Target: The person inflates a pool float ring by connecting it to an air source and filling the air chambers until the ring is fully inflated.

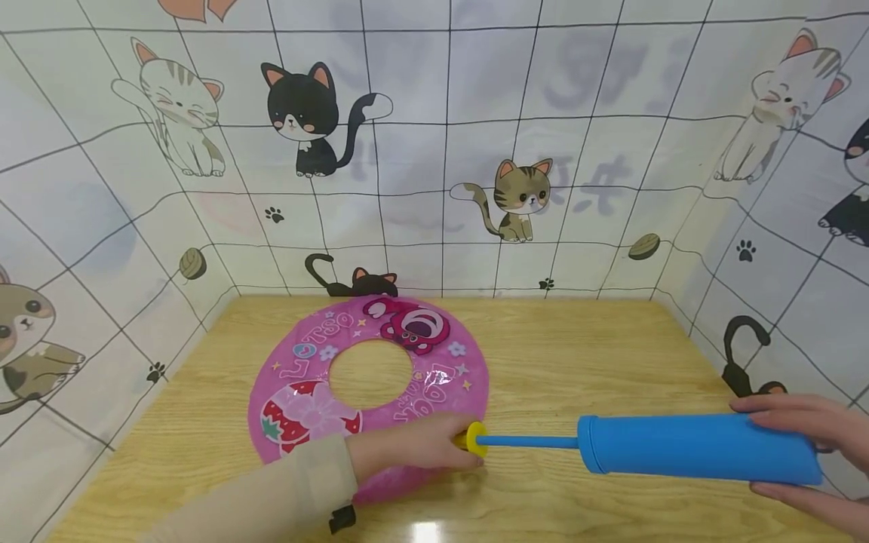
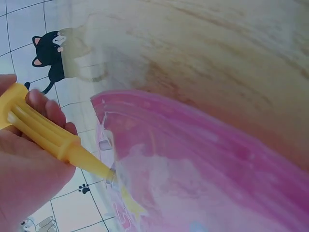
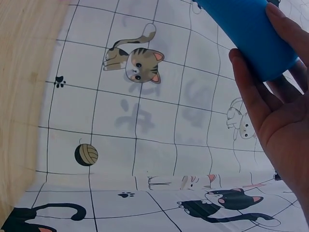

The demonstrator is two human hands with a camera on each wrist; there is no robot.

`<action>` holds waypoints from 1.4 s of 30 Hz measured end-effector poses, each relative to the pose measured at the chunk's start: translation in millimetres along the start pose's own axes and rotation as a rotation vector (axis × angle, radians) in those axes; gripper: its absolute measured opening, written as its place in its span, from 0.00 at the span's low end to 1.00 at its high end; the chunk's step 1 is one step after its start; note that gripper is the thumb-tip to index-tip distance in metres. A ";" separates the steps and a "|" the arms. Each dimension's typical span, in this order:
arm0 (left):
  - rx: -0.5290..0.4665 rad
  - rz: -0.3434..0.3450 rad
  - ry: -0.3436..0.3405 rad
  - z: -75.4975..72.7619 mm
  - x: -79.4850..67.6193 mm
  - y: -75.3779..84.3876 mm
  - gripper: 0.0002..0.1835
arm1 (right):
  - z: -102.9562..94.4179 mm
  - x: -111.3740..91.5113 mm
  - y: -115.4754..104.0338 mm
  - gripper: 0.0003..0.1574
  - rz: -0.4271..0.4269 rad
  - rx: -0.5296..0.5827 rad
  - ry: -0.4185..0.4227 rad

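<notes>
A blue hand pump (image 1: 686,446) lies level across the right side of the head view, its thin blue rod pulled well out toward the left. My left hand (image 1: 434,443) grips the pump's yellow nozzle end (image 2: 46,130); in the left wrist view the nozzle's tip meets the clear valve of a pink swim ring (image 2: 193,159). The swim ring (image 1: 268,392), printed with a bear and strawberries, looks rounded out. My right hand (image 1: 815,452) holds the far end of the blue barrel (image 3: 256,36), fingers and thumb on opposite sides of it.
The ring rests on a wood-grain table (image 1: 577,347). Behind and at both sides stand walls covered in a white gridded sheet (image 1: 421,166) with cartoon cats. A small black item (image 1: 342,519) shows under the left sleeve (image 1: 292,483).
</notes>
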State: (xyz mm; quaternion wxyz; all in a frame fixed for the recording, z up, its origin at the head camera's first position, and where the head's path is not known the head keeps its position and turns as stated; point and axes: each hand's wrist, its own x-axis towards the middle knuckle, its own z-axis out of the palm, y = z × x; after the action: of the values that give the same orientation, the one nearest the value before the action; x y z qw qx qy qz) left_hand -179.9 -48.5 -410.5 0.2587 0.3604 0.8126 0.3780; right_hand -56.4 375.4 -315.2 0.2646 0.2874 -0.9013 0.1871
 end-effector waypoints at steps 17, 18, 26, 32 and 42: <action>0.064 0.020 -0.043 -6.9 0.9 -1.7 0.16 | 29.2 25.1 -44.0 0.55 0.106 0.199 -0.042; 0.064 0.018 -0.040 -6.8 1.0 -1.9 0.16 | 32.0 28.8 -48.9 0.54 0.116 0.227 -0.050; 0.033 0.043 -0.023 -5.8 2.0 -2.3 0.18 | 63.6 49.9 -70.8 0.47 0.187 0.294 -0.064; 0.015 0.085 -0.030 -3.7 6.2 -2.5 0.24 | 87.8 55.6 -77.7 0.43 0.188 0.306 -0.024; 0.021 0.135 -0.087 -10.0 7.5 1.6 0.23 | 83.0 54.0 -77.0 0.45 0.218 0.287 -0.011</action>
State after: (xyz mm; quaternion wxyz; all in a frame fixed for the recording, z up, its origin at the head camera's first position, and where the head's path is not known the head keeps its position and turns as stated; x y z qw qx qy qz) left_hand -190.8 -46.2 -404.5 0.2639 0.4330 0.7784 0.3701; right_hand -77.0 253.2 -335.0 0.1939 0.2236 -0.8928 0.3397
